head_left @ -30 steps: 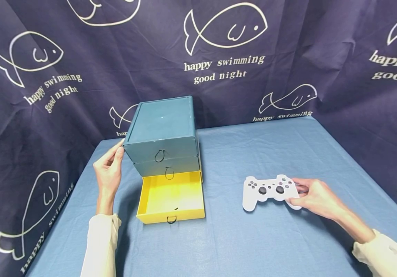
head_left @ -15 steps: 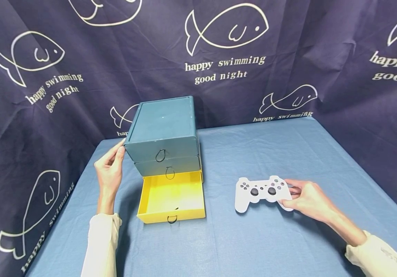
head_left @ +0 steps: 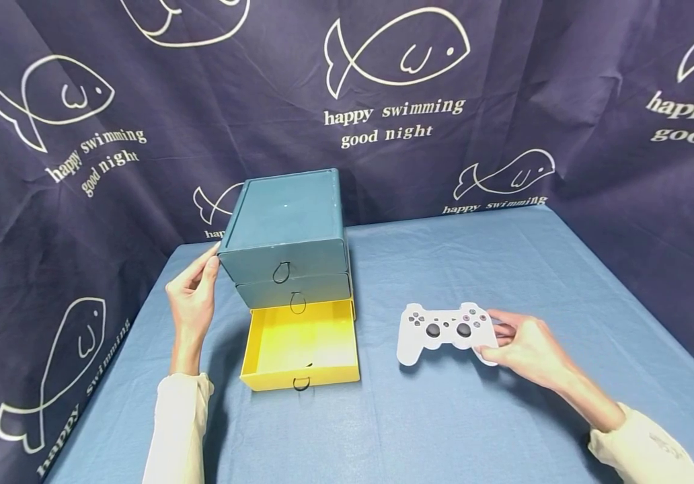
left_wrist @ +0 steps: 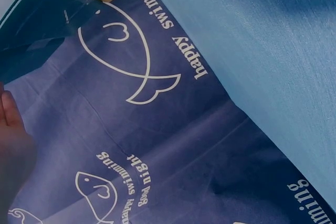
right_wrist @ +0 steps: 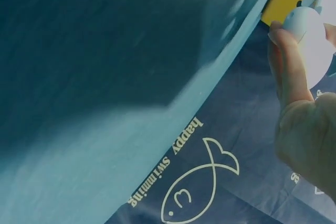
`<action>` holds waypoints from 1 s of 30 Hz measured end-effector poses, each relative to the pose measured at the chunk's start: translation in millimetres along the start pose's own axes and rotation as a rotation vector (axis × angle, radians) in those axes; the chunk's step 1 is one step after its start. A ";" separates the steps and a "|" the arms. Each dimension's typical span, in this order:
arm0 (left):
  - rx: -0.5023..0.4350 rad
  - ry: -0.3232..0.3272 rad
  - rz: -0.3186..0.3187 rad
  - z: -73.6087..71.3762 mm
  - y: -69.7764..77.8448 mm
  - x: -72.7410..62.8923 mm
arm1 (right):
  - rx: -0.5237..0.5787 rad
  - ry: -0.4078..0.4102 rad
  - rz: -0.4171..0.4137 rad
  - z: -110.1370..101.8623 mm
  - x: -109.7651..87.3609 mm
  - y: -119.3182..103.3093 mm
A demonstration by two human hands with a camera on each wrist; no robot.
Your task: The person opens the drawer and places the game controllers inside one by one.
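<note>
A teal drawer cabinet (head_left: 286, 215) stands left of the middle in the head view. Its bottom yellow drawer (head_left: 304, 336) is pulled out, while the two teal drawers above are closed. My left hand (head_left: 191, 296) holds the cabinet's left front edge, thumb near the corner. At the left border of the left wrist view, only part of this hand shows. A white game controller (head_left: 448, 333) is in my right hand (head_left: 525, 349), which grips its right handle between thumb and fingers. The controller is held over the cloth, right of the drawer, with a shadow beneath.
Blue cloth (head_left: 444, 430) covers the table. Dark blue fabric (head_left: 395, 168) with white fish and lettering hangs behind and on both sides. The drawer's black loop handle (head_left: 301, 384) faces the front.
My right hand has carried the controller leftward, closer to the yellow drawer, and lately slightly up in the view. The left hand and cabinet stay in place.
</note>
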State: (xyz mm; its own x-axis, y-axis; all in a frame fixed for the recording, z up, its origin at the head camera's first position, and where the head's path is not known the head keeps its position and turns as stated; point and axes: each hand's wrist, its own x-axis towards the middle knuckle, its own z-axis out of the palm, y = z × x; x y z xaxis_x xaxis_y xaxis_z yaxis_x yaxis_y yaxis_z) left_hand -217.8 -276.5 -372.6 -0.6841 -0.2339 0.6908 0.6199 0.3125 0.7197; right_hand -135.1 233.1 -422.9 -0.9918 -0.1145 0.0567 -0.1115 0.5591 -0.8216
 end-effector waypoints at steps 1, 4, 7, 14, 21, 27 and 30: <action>0.001 0.000 -0.001 -0.1 0.2 0.0 | 0.001 0.004 -0.001 1.2 0.2 -1.2; 0.001 -0.003 -0.006 -0.4 0.2 -0.3 | 0.020 0.011 0.009 4.9 0.9 -5.0; -0.001 -0.005 -0.011 -0.6 0.1 -0.7 | 0.033 0.020 0.006 8.6 2.3 -8.1; -0.010 -0.002 -0.013 -0.8 -0.2 -0.8 | 0.084 0.024 0.000 17.4 4.9 -18.6; -0.014 -0.004 -0.012 -0.9 -0.3 -0.4 | 0.121 0.030 -0.036 26.2 8.6 -30.4; -0.013 -0.001 -0.006 -0.4 -0.8 -0.4 | 0.150 0.014 -0.053 36.6 12.9 -38.8; -0.014 -0.002 -0.005 -0.2 -1.2 -0.2 | 0.182 -0.002 -0.059 41.7 14.6 -43.2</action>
State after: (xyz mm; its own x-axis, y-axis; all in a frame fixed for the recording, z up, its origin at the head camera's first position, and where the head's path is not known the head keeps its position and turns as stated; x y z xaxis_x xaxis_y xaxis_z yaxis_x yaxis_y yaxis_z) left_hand -218.3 -276.9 -373.5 -0.6878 -0.2338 0.6873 0.6218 0.2989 0.7239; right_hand -142.2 173.1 -410.2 -0.9838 -0.1440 0.1069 -0.1560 0.3939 -0.9058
